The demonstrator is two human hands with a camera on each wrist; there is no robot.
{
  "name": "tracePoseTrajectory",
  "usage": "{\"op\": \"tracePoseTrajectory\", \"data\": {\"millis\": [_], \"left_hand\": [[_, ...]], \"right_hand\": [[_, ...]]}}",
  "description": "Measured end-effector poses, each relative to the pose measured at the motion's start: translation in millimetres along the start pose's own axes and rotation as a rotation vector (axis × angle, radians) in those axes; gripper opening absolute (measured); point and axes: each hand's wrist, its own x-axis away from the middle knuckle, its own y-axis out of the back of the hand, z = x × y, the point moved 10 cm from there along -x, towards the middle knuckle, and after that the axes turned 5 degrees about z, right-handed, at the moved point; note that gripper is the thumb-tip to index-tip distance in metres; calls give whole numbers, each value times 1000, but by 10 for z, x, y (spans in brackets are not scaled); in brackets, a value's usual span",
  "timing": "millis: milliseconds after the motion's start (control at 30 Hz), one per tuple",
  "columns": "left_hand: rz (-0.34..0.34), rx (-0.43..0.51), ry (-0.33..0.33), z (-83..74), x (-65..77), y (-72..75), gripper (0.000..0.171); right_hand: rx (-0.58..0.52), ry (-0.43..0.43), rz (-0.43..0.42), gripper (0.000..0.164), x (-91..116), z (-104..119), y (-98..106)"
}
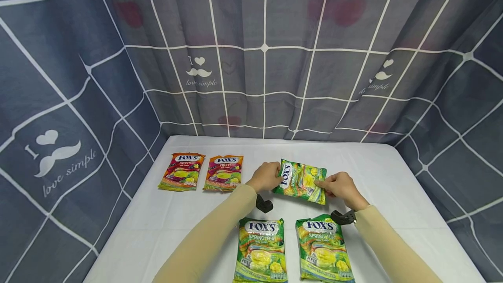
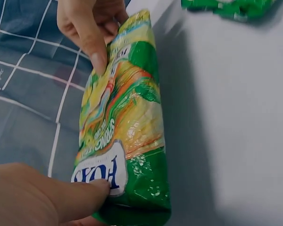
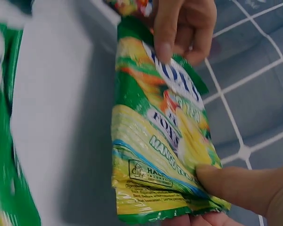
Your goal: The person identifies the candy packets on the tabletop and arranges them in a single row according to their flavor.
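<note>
Between both hands is a green and yellow Fox's Spring Tea candy bag (image 1: pixel 301 181), turned sideways above the white table. My left hand (image 1: pixel 267 175) pinches its top end by the Fox's logo, thumb on the front. At the opposite end my right hand (image 1: pixel 340 187) grips the bottom edge, thumb on the printed face and fingers behind, as the right wrist view shows. Two more Spring Tea bags lie flat nearer me: one candy bag (image 1: pixel 261 252) by the left forearm, another candy bag (image 1: pixel 325 250) beside the right forearm.
Two red and orange Fox's Fruits candy bags lie side by side at the back left, the outer Fruits bag (image 1: pixel 182 172) and the inner Fruits bag (image 1: pixel 223 174). A white cloth covers the table (image 1: pixel 377 165). Grey-blue checked curtains (image 1: pixel 243 69) enclose its back and sides.
</note>
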Motion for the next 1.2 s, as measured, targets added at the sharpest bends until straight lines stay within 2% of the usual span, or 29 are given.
{"op": "tracePoseTrajectory", "data": {"millis": [333, 533, 700, 933, 1000, 1200], "left_hand": [[-5, -262, -3, 75, -75, 407, 16], [-22, -343, -15, 136, -115, 622, 17], [-30, -431, -23, 205, -188, 723, 16], [-57, -472, -60, 330, -272, 809, 14], [-68, -466, -87, 428, -334, 794, 13], [-70, -437, -106, 479, -412, 810, 12]], "right_hand": [[-143, -1, -17, 32, 22, 179, -335], [-263, -32, -3, 32, 9, 202, -579], [-362, -43, 2, 32, -32, 255, -763], [-548, -99, -6, 35, -58, 267, -1091], [-584, -103, -15, 35, -51, 282, -1174], [-689, -109, -34, 35, -39, 329, -1361]]}}
